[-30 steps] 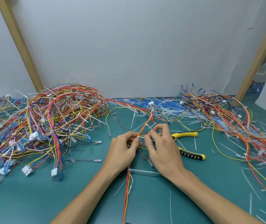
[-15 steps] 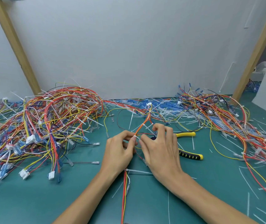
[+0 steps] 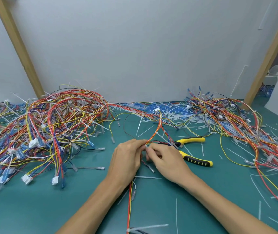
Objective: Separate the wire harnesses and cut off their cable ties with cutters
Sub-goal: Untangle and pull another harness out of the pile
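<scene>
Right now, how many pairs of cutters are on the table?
1: the yellow-handled cutters lie on the mat just right of the right hand, their head end partly hidden. Others could be buried under the wire heaps.

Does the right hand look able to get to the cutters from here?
Probably yes: the cutters lie just beside the right hand, near handle bare. It would first have to release the harness it pinches.
</scene>
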Demonstrator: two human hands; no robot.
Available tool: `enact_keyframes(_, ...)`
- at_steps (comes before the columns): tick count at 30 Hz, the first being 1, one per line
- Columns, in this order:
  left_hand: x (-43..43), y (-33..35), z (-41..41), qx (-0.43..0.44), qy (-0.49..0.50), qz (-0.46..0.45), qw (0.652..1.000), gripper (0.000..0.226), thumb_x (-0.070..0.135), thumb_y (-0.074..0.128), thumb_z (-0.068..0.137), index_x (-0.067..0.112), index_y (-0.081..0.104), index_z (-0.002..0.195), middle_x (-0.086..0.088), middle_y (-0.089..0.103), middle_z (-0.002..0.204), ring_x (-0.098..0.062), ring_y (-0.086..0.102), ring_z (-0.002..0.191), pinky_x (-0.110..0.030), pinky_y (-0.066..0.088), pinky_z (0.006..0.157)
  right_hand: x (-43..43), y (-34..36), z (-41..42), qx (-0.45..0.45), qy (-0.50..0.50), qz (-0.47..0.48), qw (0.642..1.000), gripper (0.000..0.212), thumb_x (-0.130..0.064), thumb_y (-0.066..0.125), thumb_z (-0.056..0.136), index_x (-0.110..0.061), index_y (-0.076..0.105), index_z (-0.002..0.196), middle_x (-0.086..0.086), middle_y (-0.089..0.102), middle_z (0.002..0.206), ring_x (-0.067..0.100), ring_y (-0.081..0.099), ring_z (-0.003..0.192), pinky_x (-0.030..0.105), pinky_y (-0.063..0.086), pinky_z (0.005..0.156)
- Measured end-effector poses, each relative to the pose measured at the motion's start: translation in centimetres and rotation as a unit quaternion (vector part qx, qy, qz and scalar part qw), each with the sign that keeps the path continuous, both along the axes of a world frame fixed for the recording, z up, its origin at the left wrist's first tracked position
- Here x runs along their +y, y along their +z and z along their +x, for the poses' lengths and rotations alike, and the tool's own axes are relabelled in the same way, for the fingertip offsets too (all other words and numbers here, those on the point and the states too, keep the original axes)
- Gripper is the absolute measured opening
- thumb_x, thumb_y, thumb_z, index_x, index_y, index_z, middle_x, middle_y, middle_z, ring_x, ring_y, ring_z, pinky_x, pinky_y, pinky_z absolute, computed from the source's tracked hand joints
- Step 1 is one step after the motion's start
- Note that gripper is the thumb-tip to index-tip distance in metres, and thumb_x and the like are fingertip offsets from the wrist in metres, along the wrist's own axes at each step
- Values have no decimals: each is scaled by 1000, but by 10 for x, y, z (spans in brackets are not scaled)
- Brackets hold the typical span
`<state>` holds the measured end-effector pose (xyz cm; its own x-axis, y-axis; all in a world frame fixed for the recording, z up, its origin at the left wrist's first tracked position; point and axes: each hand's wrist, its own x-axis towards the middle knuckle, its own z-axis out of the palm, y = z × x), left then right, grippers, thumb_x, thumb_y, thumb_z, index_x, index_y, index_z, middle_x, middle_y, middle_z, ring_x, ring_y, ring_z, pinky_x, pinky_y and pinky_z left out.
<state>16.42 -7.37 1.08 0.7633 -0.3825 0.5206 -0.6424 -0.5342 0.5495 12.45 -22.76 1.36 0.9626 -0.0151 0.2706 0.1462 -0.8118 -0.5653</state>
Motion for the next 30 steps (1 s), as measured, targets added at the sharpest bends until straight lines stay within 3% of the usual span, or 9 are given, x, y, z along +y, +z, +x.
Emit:
enact_keyframes(6, -1, -2, 0, 12, -18, -6, 1000, 20, 28, 55, 95, 27, 75, 99, 3, 71, 76, -16, 62, 67, -39, 51, 65, -2, 6, 2, -19, 24, 79, 996, 48, -17, 58, 96, -26, 37, 54, -5, 34, 51, 10, 33, 54, 37, 32, 58)
enact_keyframes(11, -2, 2, -2, 51, -28, -36, 998, 21, 28, 57, 91, 29, 78, 96, 9, 70, 69, -14, 59, 59, -26, 49, 61, -4, 3, 3, -29, 45, 94, 994, 37, -15, 59, 95, -10, 49, 60, -7, 32, 50, 9, 31, 52, 24, 25, 53)
enact_keyframes(16, -3, 3, 1, 101, -5, -49, 994, 20, 16, 65, 90, 28, 81, 95, 18, 65, 56, -4, 64, 59, -15, 48, 61, -4, 2, 4, -35, 65, 94, 993, 37, -13, 57, 97, -7, 49, 61, -3, 33, 54, 9, 29, 54, 23, 23, 53)
enact_keyframes(20, -6, 5, 4, 162, -6, -107, 981, 18, 14, 65, 93, 24, 80, 96, 15, 68, 58, -5, 68, 56, -12, 49, 62, -3, 3, 4, -11, 68, 188, 980, 34, -14, 52, 102, -5, 56, 69, -2, 46, 50, 7, 38, 49, 21, 30, 52)
enact_keyframes(23, 1, 8, 7, 274, -89, -150, 946, 20, 16, 66, 96, 19, 72, 115, 4, 76, 77, -19, 72, 59, -18, 53, 63, -6, 3, 5, -11, 45, 276, 960, 33, -10, 50, 102, -9, 58, 69, 3, 58, 52, 11, 43, 44, 19, 35, 50)
enact_keyframes(26, 9, 13, 6, 354, -157, -155, 909, 42, 17, 71, 91, 21, 60, 131, 5, 77, 102, -21, 71, 61, -20, 50, 53, -9, 0, 8, -23, 3, 331, 943, 36, -14, 48, 105, -10, 60, 71, 3, 61, 54, 13, 40, 42, 19, 33, 50)
enact_keyframes(30, 10, 18, -6, 476, -219, -211, 825, 71, 9, 83, 76, 21, 42, 133, -3, 64, 128, -38, 74, 82, -31, 58, 64, -11, -1, 12, -48, -43, 416, 907, 33, -15, 46, 106, -5, 60, 78, 4, 63, 59, 12, 44, 44, 16, 30, 39)
